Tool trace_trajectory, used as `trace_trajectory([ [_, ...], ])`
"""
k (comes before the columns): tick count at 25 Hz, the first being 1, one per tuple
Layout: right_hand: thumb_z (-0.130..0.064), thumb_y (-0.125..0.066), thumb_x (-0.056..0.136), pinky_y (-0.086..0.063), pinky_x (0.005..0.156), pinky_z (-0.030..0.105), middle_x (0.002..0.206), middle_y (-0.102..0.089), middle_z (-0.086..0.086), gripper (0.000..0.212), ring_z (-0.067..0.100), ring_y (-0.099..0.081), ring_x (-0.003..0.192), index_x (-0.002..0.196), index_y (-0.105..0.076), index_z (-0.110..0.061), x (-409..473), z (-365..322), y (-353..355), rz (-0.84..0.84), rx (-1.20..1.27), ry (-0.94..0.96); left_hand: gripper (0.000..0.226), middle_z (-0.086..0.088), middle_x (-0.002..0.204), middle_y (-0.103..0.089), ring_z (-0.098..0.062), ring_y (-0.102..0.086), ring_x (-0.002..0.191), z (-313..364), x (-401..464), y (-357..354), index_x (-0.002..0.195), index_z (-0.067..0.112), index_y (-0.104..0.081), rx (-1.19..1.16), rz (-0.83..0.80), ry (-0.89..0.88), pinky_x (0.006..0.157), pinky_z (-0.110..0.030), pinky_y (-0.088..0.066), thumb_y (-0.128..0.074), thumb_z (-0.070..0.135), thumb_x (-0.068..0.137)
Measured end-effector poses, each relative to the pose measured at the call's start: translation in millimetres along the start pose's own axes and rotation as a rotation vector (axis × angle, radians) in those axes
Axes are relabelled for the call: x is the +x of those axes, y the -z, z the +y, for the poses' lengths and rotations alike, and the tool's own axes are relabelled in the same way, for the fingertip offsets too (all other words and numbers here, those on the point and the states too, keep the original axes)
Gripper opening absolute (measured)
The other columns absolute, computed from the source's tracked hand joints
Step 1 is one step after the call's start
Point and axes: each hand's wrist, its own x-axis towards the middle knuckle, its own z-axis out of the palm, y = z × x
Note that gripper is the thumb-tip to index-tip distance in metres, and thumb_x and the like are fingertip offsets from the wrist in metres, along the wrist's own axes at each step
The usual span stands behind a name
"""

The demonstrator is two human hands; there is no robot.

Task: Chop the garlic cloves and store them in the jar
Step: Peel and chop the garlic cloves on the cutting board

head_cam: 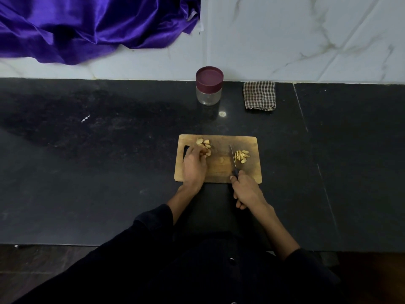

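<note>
Rectangular wooden chopping board lay on black stone worktop. Left hand rested on board's left side, fingers curled round whole garlic clove from pile of unchopped garlic cloves. Right hand gripped black-handled kitchen knife, blade beside heap of pale chopped garlic pieces. Clear jar with maroon lid stood closed near wall, beside folded checked cloth.

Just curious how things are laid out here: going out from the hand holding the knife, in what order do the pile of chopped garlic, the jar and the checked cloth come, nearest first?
From the right hand, in the head view:
1. Chopped garlic, on the cutting board just beyond the hand, right of the knife.
2. Checked cloth, far back by the wall, slightly right.
3. Jar, far back by the wall, slightly left. It is only a little farther than the cloth, so that order is close.
</note>
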Motion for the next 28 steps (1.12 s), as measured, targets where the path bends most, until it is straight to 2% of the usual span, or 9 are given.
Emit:
trace_trajectory([
  [2, -0.035, -0.033, 0.107, -0.06, 0.056, 0.038, 0.082, -0.067, 0.009, 0.025, 0.027, -0.072, 0.062, 0.114, -0.045, -0.013, 0, 0, 0, 0.0, -0.005, 0.008, 0.018, -0.003, 0.106, -0.059, -0.008, -0.052, 0.091, -5, 3, 1, 0.105, 0.009, -0.066, 0.0, -0.009, 0.031, 0.085, -0.029, -0.051, -0.06, 0.005, 0.088],
  [8, -0.034, -0.034, 0.107, -0.06, 0.057, 0.038, 0.085, -0.068, 0.011, 0.026, 0.028, -0.072, 0.065, 0.117, -0.045, -0.012, 1, -1, 0, -0.007, 0.01, 0.001, 0.027, -0.001, 0.115, -0.057, -0.007, -0.052, 0.093, 2, 5, 0, 0.109, 0.011, -0.065, 0.052, -0.062, 0.039, 0.082, -0.021, -0.046, -0.069, 0.024, 0.085],
  [10, -0.034, -0.034, 0.107, -0.061, 0.058, 0.04, 0.085, -0.068, 0.012, 0.026, 0.029, -0.072, 0.066, 0.117, -0.045, -0.012, 0, 0, 0, 0.003, 0.014, 0.01, 0.025, -0.001, 0.115, -0.058, -0.01, -0.056, 0.094, 3, 4, -1, 0.108, 0.011, -0.065, 0.071, -0.062, 0.027, 0.081, -0.022, -0.048, -0.068, 0.023, 0.087],
  [14, -0.034, -0.035, 0.107, -0.062, 0.059, 0.041, 0.084, -0.068, 0.01, 0.025, 0.028, -0.072, 0.064, 0.116, -0.045, -0.012, 0, 1, 0, 0.001, 0.009, 0.006, 0.014, -0.003, 0.112, -0.06, -0.003, -0.05, 0.083, 0, 3, -1, 0.1, 0.009, -0.066, 0.094, -0.045, -0.016, 0.071, -0.016, -0.043, -0.063, 0.018, 0.09],
  [17, -0.034, -0.035, 0.107, -0.062, 0.061, 0.043, 0.082, -0.068, 0.009, 0.026, 0.026, -0.072, 0.063, 0.114, -0.046, -0.013, 0, 0, 0, 0.007, -0.002, 0.006, 0.015, -0.004, 0.112, -0.06, -0.003, -0.049, 0.086, -3, 3, 0, 0.102, 0.008, -0.067, 0.065, -0.036, -0.029, 0.074, -0.016, -0.042, -0.058, 0.016, 0.093],
  [20, -0.034, -0.034, 0.107, -0.061, 0.056, 0.038, 0.082, -0.067, 0.009, 0.025, 0.026, -0.072, 0.061, 0.114, -0.045, -0.012, 0, -1, 0, -0.001, 0.005, -0.002, 0.015, -0.003, 0.106, -0.061, -0.009, -0.054, 0.09, -3, 2, 4, 0.104, 0.009, -0.068, 0.003, -0.014, -0.029, 0.074, -0.014, -0.042, -0.059, 0.013, 0.093],
  [23, -0.034, -0.034, 0.107, -0.061, 0.056, 0.037, 0.082, -0.067, 0.009, 0.026, 0.026, -0.072, 0.063, 0.115, -0.045, -0.013, 0, -1, 0, -0.002, 0.005, -0.007, 0.015, -0.003, 0.1, -0.062, -0.007, -0.055, 0.081, -5, 3, 7, 0.104, 0.011, -0.068, -0.023, -0.002, 0.0, 0.063, -0.008, -0.039, -0.059, 0.013, 0.093],
  [26, -0.034, -0.033, 0.107, -0.06, 0.055, 0.036, 0.082, -0.067, 0.009, 0.027, 0.027, -0.073, 0.064, 0.117, -0.045, -0.012, -1, -1, 0, -0.004, 0.009, -0.003, 0.013, -0.004, 0.092, -0.066, -0.008, -0.056, 0.068, -5, 7, 10, 0.104, 0.01, -0.063, -0.103, -0.018, 0.077, 0.055, -0.013, -0.043, -0.053, 0.015, 0.096],
  [28, -0.034, -0.033, 0.107, -0.06, 0.055, 0.036, 0.082, -0.067, 0.009, 0.027, 0.027, -0.073, 0.064, 0.118, -0.045, -0.012, -1, -1, 0, -0.007, 0.01, -0.007, 0.014, -0.004, 0.089, -0.067, -0.011, -0.059, 0.066, -1, 8, 10, 0.104, 0.01, -0.06, -0.154, -0.049, 0.082, 0.054, -0.025, -0.051, -0.05, 0.016, 0.098],
])
